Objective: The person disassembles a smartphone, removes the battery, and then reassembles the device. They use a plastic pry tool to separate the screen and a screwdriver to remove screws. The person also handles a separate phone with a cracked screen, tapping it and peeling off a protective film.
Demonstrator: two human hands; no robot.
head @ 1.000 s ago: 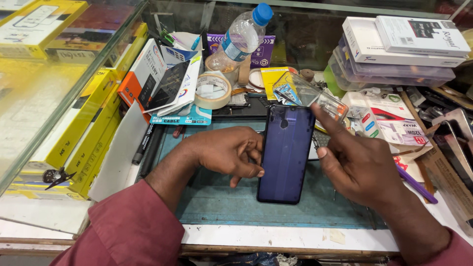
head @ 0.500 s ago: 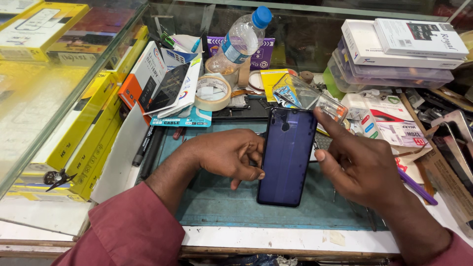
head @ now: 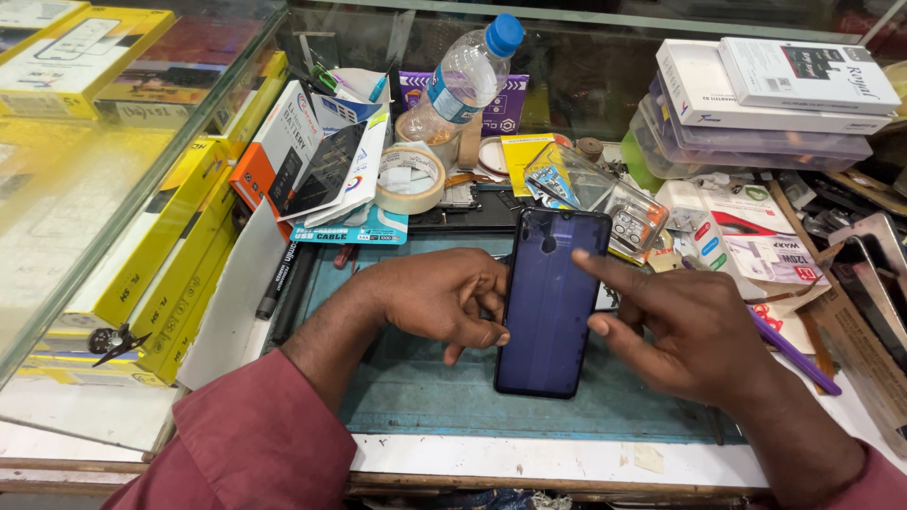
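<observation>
Lying between left hand (head: 439,302) and right hand (head: 694,331): phone (head: 551,302).

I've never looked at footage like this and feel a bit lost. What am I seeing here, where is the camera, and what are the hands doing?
The camera sits on a person's head and looks down, so both hands are the wearer's own; no machine is involved. The forearms wear dark red sleeves. On a teal work mat lies a dark blue phone, flat with its back up. The left hand rests at the phone's left edge, its fingers curled against it. The right hand is on the other side, its index finger stretched over the phone's upper right corner; neither hand lifts it. Behind the mat is clutter: a roll of tape, a plastic bottle with a blue cap, and stacked white boxes. Yellow boxes line the left, beside a glass case.
</observation>
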